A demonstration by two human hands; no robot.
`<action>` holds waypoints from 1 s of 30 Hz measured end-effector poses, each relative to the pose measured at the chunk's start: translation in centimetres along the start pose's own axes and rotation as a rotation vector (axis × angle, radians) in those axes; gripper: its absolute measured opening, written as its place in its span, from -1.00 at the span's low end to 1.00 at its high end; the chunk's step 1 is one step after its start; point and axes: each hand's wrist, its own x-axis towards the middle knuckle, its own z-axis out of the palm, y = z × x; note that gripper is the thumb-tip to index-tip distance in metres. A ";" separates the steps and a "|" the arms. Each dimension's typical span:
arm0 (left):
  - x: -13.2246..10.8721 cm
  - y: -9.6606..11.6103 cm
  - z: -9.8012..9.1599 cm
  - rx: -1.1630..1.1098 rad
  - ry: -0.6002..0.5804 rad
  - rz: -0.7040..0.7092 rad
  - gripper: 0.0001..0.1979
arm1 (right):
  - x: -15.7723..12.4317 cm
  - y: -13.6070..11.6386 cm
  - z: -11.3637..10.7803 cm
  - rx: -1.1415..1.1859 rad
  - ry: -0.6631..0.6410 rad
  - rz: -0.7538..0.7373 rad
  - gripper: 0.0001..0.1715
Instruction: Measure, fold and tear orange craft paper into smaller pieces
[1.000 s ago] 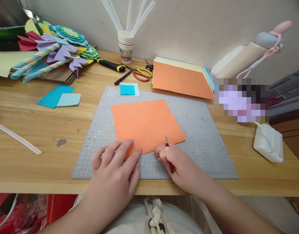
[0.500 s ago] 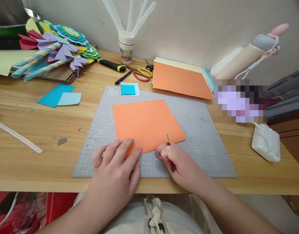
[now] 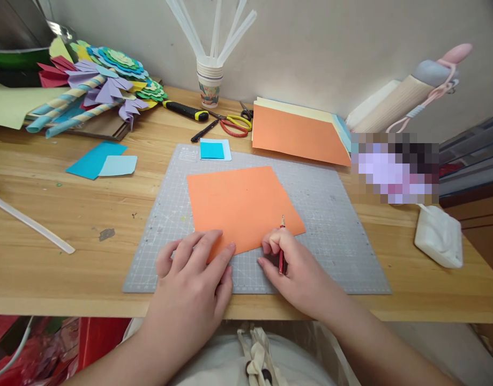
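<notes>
An orange sheet of paper [image 3: 242, 201] lies slightly turned on the grey cutting mat [image 3: 330, 230]. Flat on the sheet's near left corner rests my left hand [image 3: 192, 276], open, its fingers spread and thumb at the lower edge. At the near right edge, my right hand [image 3: 297, 268] is closed around a red and black pencil [image 3: 282, 261], whose sharpened tip points away from me above the paper. A small blue paper square [image 3: 212, 150] on a pale one lies at the mat's back edge.
Behind the mat are scissors [image 3: 236, 126], a black pen [image 3: 205, 131], a utility knife [image 3: 185, 110] and a paper cup [image 3: 210, 91] with clear sticks. Stacked coloured paper [image 3: 300, 134] lies back right, paper flowers [image 3: 118, 61] back left, a white case [image 3: 438, 236] right.
My right hand has loosened its fingers a little, and the pencil has shifted slightly and turned more upright in view. My left hand keeps its place on the sheet.
</notes>
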 end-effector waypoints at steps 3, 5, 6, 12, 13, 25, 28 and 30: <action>-0.1 -0.1 0.0 -0.004 -0.004 0.000 -0.76 | 0.5 -0.5 -0.1 -0.014 -0.017 0.041 -0.71; -0.1 -0.1 0.0 -0.008 -0.014 -0.004 -0.76 | 0.7 -0.4 -0.1 -0.013 -0.019 0.042 -0.70; -0.1 -0.1 0.0 -0.011 -0.018 -0.006 -0.76 | 0.8 -0.3 -0.1 -0.012 -0.017 0.035 -0.70; -0.1 -0.1 0.1 -0.018 -0.010 -0.004 -0.76 | 0.5 0.8 -0.4 0.118 0.028 0.011 -0.69; -0.1 -0.1 0.1 -0.015 -0.006 -0.001 -0.76 | 0.4 0.9 -0.4 0.137 0.034 -0.011 -0.69; 0.0 -0.2 -0.1 -0.022 -0.013 0.002 -0.76 | -0.9 1.2 -0.5 -0.153 -0.110 -0.356 -0.55; 0.0 -0.2 0.0 -0.035 -0.020 -0.002 -0.76 | -0.6 1.3 -0.7 -0.061 -0.148 -0.294 -0.57; 0.1 -0.2 0.1 -0.042 -0.021 -0.004 -0.76 | -0.6 1.6 -0.8 0.055 -0.113 -0.218 -0.59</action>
